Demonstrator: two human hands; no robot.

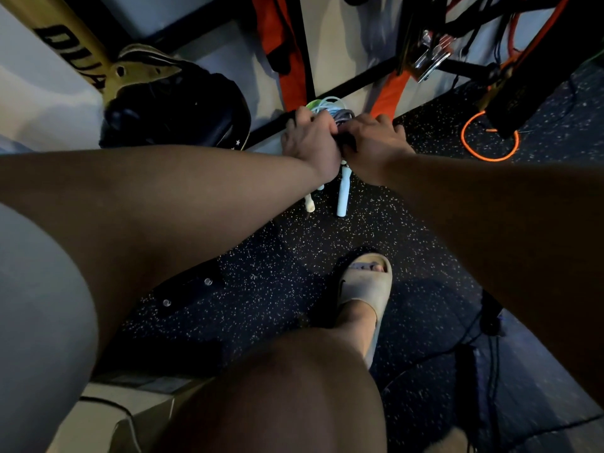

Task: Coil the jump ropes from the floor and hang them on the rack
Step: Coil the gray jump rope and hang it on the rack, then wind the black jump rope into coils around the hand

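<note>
A bundle of coiled jump ropes (330, 107), green, pale blue and grey loops, sits between my two hands just in front of a black rack bar (353, 85). My left hand (310, 142) grips the left side of the bundle with curled fingers. My right hand (372, 142) grips the right side. Below my hands hang the handles: a pale blue one (343, 191) and a cream one (309, 202), above the speckled floor. How the ropes sit on the rack is hidden by my hands.
A black bag (176, 109) lies at the left by the wall. Orange straps (281, 44) and a metal buckle (428, 57) hang on the rack. An orange cord loop (490, 138) lies on the floor at right. My sandalled foot (366, 289) stands below, a cardboard box (124, 416) at the bottom left.
</note>
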